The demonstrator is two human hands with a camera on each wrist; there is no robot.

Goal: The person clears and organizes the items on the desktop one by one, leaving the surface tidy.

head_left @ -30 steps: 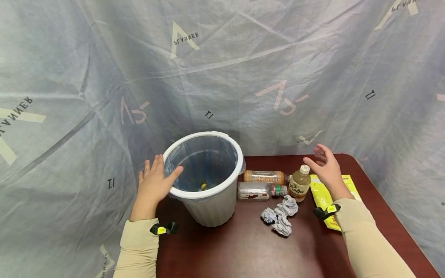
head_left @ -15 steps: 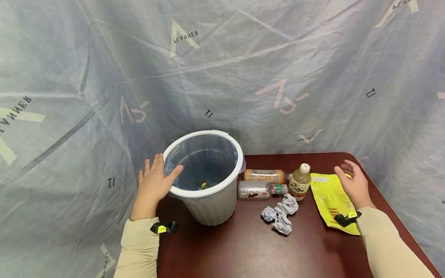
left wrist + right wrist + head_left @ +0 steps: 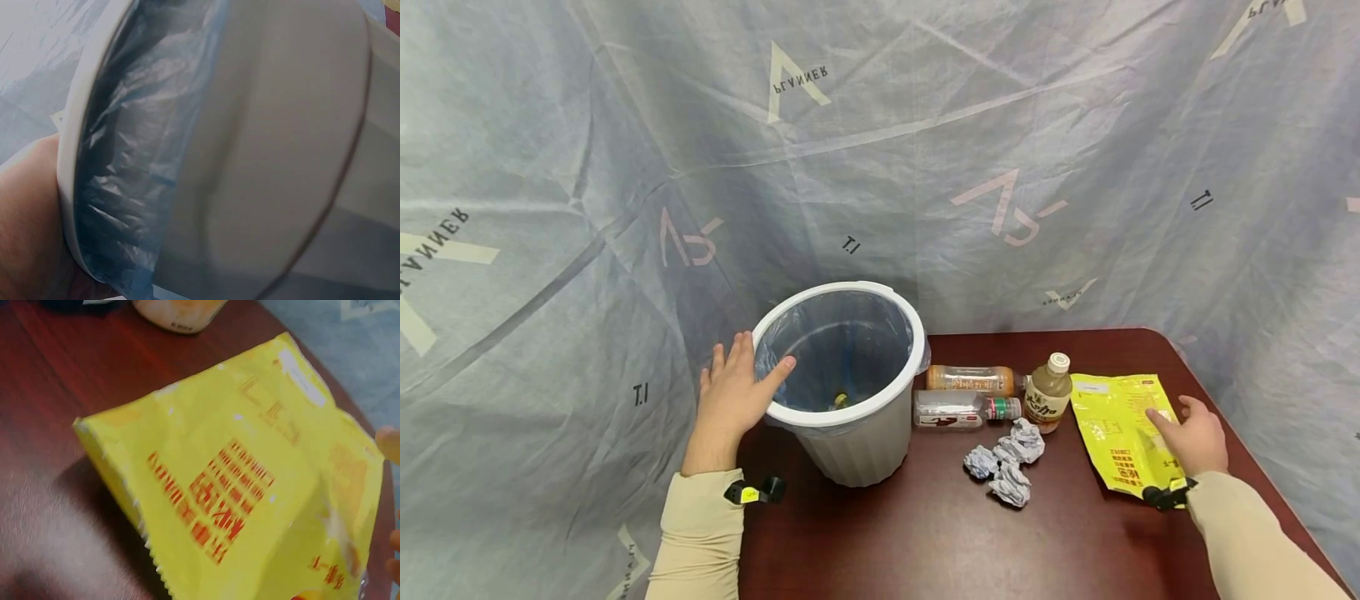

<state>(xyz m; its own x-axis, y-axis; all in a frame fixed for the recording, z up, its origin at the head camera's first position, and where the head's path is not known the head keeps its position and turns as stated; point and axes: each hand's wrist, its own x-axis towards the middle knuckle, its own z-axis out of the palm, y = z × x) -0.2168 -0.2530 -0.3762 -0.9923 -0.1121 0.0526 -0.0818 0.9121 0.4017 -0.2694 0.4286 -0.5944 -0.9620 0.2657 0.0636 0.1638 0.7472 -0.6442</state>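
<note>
My left hand rests at the left of the white rim of a grey waste bin lined with a clear bag. Its fingers are straight, and its thumb reaches over the opening. The left wrist view shows the bluish liner folded over the rim beside that hand. My right hand is at the right edge of a yellow food packet, thumb over the packet and fingers loosely bent beyond its edge. In the right wrist view, a gap shows between thumb and fingers; the fingers are mostly cut off.
Left of the packet stands a capped bottle. Two bottles lie near the bin, one with an orange label, one clear with a green neck band. Several crumpled paper balls lie in front on the dark red table.
My right hand has moved right and toward me, from above the far part of the packet down to its right edge. The left hand has stayed at the bin rim.
</note>
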